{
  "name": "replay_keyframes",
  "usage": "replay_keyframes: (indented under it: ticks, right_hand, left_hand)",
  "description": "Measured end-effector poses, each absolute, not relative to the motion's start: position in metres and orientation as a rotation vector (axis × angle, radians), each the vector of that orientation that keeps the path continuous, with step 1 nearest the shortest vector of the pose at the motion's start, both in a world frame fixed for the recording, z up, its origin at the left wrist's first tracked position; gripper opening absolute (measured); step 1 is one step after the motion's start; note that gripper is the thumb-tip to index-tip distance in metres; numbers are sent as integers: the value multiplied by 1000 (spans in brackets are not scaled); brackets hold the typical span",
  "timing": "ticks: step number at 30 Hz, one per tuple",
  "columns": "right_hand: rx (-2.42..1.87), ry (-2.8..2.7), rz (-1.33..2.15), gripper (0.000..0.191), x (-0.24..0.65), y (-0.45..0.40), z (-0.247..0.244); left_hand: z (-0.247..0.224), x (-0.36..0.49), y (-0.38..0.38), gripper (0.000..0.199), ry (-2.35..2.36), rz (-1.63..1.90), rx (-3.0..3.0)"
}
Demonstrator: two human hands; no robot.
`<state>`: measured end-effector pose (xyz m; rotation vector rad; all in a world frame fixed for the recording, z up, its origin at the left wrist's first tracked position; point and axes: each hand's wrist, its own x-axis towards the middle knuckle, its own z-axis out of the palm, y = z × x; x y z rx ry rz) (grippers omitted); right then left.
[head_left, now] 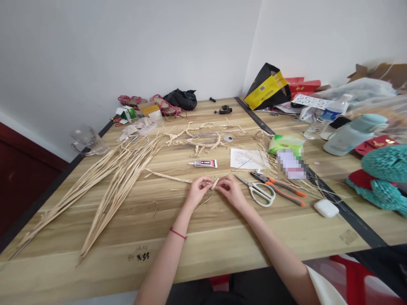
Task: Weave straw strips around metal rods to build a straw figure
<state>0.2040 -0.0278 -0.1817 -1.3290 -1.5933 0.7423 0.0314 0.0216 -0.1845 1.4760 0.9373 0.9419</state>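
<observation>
Both hands meet over the middle of the table around a small piece of woven straw. My left hand pinches its left side, and a braided straw strip runs out leftward from beside those fingers. On the other side my right hand has its fingertips closed on the same piece. Loose straw ends hang below the fingers. A glue tube lies just beyond the hands. Close to the right hand are scissors with pale handles and pliers with orange-grey grips.
Two bundles of straw strips spread across the left. Braided straw shapes lie farther back, near a written note. At right are a white case, a light-blue bottle and a green packet. A glass mug stands far left.
</observation>
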Motion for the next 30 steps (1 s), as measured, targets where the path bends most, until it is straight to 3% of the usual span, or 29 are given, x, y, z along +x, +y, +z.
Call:
replay_keyframes:
  ticks: [3,8,14,30]
  right_hand:
    - [-1336,-1538,746,17,202,-29,-186]
    - [-1317,-1543,805,47,203,-29,-191]
    - [-1276,-1583,805,65,206,-27,-194]
    - [-1230,-1596,763,68,212,-25,-185]
  left_hand:
    - [-185,32,20,18,957,949,1513]
    - [-180,30,17,12,1006,991,1609]
    - [-173,22,14,17,1079,1012,1706]
    - [-164,-23,35,17,1244,1011,1697]
